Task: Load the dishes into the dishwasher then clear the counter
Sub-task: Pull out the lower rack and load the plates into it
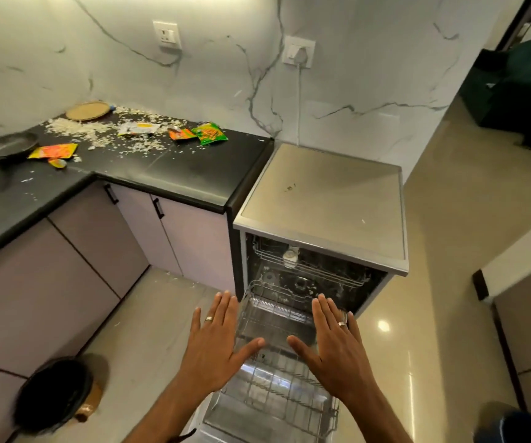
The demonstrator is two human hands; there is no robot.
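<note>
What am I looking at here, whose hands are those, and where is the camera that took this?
There is no machine: a person wears a wide-angle camera on the head, looking forward and down, so you see their own arms. The left hand and the right hand are spread flat with straight fingers, and they hold nothing. Below them is an open dishwasher with its lower rack pulled out; the rack looks empty. On the black counter to the left lie a dark pan, a round woven mat, several bright snack wrappers and scattered white crumbs. A dark bin-like thing stands on the floor at lower left.
</note>
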